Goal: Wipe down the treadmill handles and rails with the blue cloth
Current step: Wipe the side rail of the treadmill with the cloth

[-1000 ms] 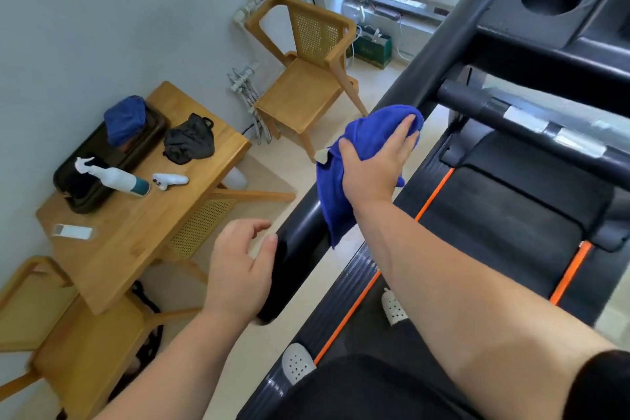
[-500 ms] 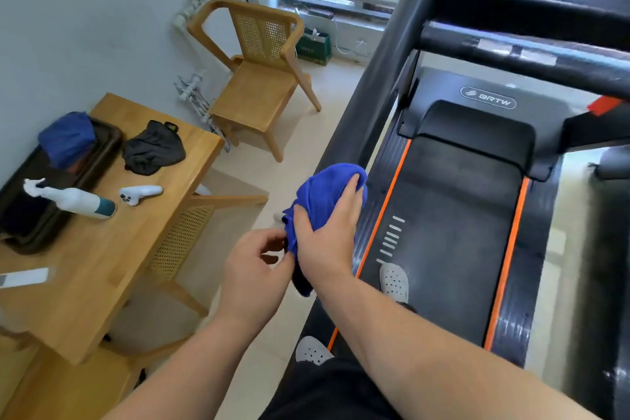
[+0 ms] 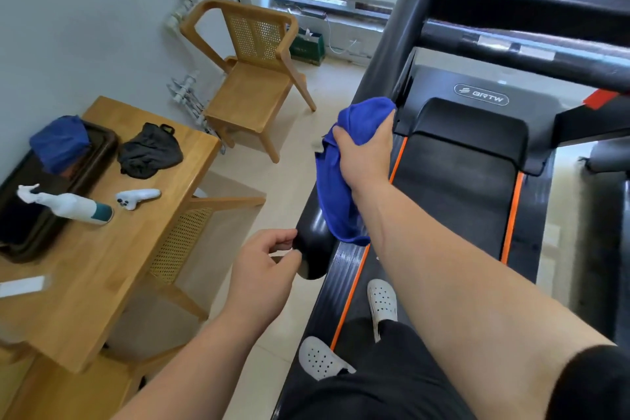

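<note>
Right grip (image 3: pixel 366 160) is clenched round the bunched blue cloth (image 3: pixel 335 196), pressed on the glossy black treadmill rail (image 3: pixel 313 249), with most of it hanging below the fist. Left grip (image 3: pixel 262 271) is half-curled at the rail end, can't tell if it's holding.

The right hand (image 3: pixel 366 155), with the blue cloth (image 3: pixel 335 187) bunched in its grip, has been moved from the near end of the left handrail (image 3: pixel 315 249) toward its far end. The left hand (image 3: pixel 264 269) has been separated from the cloth and set, fingers curled, beside the rail's near end.
</note>
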